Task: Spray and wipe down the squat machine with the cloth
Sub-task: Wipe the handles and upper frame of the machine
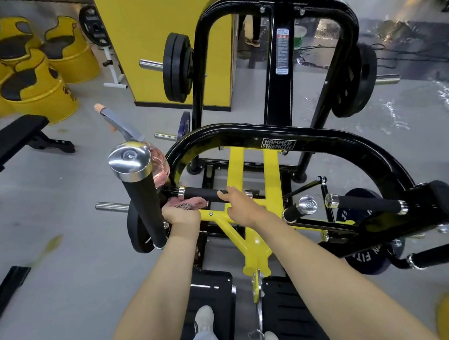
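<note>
The black and yellow squat machine (309,145) fills the middle of the view, and I stand on its footplate. My left hand (180,216) presses a pink cloth (190,203) against the underside of a short horizontal black handle grip (203,193) on the left side. My right hand (243,208) rests on the same grip further right, thumb and fingers curled around it. A pink translucent spray bottle (162,166) with a grey trigger sits by the black frame, partly hidden behind a chrome-capped upright handle (140,191).
Weight plates (177,67) hang on the machine's pegs at left and right. A black bench (11,139) stands at the left, with yellow drum seats (37,95) behind it and a yellow pillar (161,41) beyond. The grey floor at the right looks wet.
</note>
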{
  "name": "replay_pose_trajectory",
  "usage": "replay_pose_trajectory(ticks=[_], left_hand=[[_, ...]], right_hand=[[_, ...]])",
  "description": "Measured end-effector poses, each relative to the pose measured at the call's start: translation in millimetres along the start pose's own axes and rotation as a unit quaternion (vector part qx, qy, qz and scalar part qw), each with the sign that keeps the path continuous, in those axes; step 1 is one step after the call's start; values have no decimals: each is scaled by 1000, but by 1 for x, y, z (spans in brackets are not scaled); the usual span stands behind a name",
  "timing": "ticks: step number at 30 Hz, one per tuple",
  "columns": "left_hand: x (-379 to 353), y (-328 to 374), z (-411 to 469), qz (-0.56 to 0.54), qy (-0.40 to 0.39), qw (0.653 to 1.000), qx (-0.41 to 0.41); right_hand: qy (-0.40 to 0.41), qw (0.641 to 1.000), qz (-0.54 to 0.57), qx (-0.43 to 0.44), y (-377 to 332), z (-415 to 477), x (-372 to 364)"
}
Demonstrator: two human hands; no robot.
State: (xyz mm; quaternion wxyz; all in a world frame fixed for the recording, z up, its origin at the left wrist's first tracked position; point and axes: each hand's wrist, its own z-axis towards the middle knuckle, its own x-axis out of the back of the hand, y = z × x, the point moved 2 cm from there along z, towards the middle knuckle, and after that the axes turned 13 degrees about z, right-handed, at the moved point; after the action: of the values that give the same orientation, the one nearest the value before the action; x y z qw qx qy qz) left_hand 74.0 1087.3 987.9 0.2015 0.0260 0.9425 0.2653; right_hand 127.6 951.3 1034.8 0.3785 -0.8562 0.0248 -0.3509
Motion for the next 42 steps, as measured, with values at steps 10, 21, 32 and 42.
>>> replay_pose_trajectory(ticks=[10, 21, 32, 42], left_hand=[[13, -14, 32, -183, -68, 979, 53], [11, -1, 16, -116, -15, 992, 39], [-18, -12, -42, 544, 84, 746, -376], [-33, 26, -15, 831, 125, 224, -494]], right_hand=[[16, 1000, 8, -3, 8, 8, -6], [18, 1000, -9, 8, 6, 9, -9], [20, 999, -24, 13, 0, 4, -7], [15, 1000, -21, 11, -1, 1, -5]])
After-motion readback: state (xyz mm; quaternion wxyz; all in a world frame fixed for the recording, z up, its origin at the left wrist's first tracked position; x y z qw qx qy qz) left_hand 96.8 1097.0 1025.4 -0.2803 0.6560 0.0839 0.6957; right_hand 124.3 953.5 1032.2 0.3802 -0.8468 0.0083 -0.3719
